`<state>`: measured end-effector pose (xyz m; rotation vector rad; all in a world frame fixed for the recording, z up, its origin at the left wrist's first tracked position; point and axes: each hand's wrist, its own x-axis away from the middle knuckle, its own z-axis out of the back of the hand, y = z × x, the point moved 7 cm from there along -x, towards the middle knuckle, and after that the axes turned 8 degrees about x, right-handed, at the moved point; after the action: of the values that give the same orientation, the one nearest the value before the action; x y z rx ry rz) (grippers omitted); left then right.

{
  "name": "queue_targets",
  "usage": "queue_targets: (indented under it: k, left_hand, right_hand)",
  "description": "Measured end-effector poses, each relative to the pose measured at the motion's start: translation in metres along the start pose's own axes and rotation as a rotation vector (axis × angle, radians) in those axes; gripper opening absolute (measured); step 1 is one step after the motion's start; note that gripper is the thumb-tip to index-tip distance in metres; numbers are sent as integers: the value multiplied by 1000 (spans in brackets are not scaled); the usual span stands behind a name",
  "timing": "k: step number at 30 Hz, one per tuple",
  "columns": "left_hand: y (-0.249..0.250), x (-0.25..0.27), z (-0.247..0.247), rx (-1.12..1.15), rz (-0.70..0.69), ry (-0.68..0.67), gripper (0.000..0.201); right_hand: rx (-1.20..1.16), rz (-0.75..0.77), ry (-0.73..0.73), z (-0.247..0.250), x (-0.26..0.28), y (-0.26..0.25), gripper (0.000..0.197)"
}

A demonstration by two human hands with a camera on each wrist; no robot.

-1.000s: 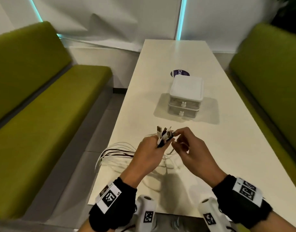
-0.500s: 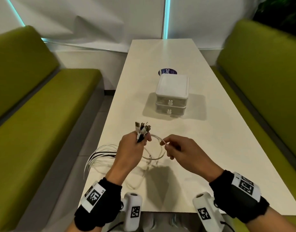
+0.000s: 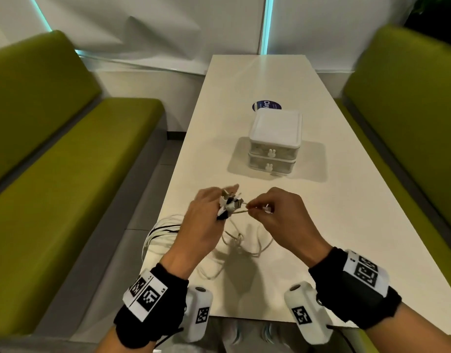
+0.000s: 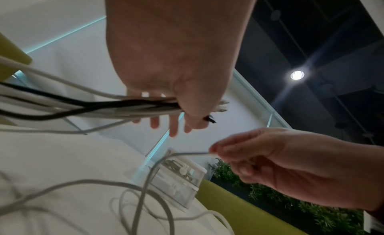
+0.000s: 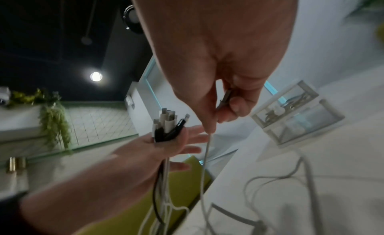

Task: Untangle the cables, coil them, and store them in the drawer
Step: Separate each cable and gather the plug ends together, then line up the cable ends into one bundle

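White and black cables (image 3: 166, 229) trailed off the near left edge of a long white table (image 3: 334, 225) as a person worked above it with both hands raised. The left hand (image 3: 201, 220) clamped a bundle of cable ends (image 5: 166, 125) between thumb and palm — plugs fanned upward, white among black — while its fingers (image 5: 195, 133) stretched out straight beyond them. The right hand (image 3: 283, 217), just beside it, pinched a single white cable (image 5: 205, 156) between thumb and forefinger, with the connector (image 5: 225, 97) tucked under its curled fingers. That strand dropped away to loose loops (image 3: 244, 245) lying on the tabletop below the hands. Farther along the table, well apart from the hands, stood a small clear two-drawer box (image 3: 274, 146) with a white lid — both drawers pushed in, each with a small white knob. A round dark-blue sticker (image 3: 264, 106) showed just behind it. Green benches (image 3: 66, 174) flanked the table on either side, and black wrist straps (image 3: 153, 299) carried printed square markers.
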<state>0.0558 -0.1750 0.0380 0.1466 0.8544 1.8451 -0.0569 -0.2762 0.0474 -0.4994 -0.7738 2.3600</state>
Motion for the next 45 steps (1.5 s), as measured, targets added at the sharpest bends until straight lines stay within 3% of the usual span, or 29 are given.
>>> queue_targets:
  k: [2, 5, 8, 14, 20, 24, 26, 28, 30, 31, 33, 34, 39, 41, 43, 45]
  left_hand:
    - [-6, 4, -13, 139, 119, -151, 22]
    - [-16, 10, -10, 356, 275, -109, 38]
    - [-20, 9, -3, 507, 303, -45, 37]
    - [-11, 12, -16, 396, 253, -227, 25]
    - [-14, 12, 7, 563, 300, -12, 28]
    - [-18, 11, 23, 628, 279, 127, 38]
    - [-16, 15, 29, 719, 266, 169, 34]
    - [-14, 22, 34, 788, 257, 182, 23]
    - [-23, 27, 42, 673, 248, 230, 19]
    - [-30, 28, 47, 558, 247, 229, 32]
    - [-42, 29, 59, 344, 261, 183, 60]
    - [-46, 28, 64, 286, 277, 152, 65]
    - [-41, 33, 84, 277, 306, 26, 38]
    - [-33, 38, 90, 424, 344, -22, 34]
    - [-23, 42, 89, 682, 388, -195, 35]
    - [-21, 46, 85, 760, 316, -497, 50]
  right_hand:
    - [-148, 2, 20, 0, -2, -8, 15]
    - [-413, -57, 23, -2, -1, -9, 16]
    - [-576, -131, 47, -4, 3, 0, 11]
    - [-482, -35, 46, -5, 3, -11, 5]
    - [-552, -7, 37, -16, 6, -13, 36]
    - [-489, -23, -174, -53, 16, -19, 60]
    - [-385, 9, -314, -74, 21, -33, 58]
    - [-376, 35, -346, -85, 20, -53, 51]
    - [-470, 68, -324, -86, 13, -76, 48]
    - [-513, 96, -332, -86, 10, -87, 48]
    - [-533, 164, -405, -90, 5, -108, 52]
    - [-533, 188, -447, -92, 5, -117, 52]
    - [-591, 249, -517, -96, 2, -142, 39]
    - [-615, 218, -519, -101, 5, -146, 27]
    - [-672, 128, -497, -105, 9, -142, 18]
    - [-732, 45, -444, -102, 13, -132, 21]
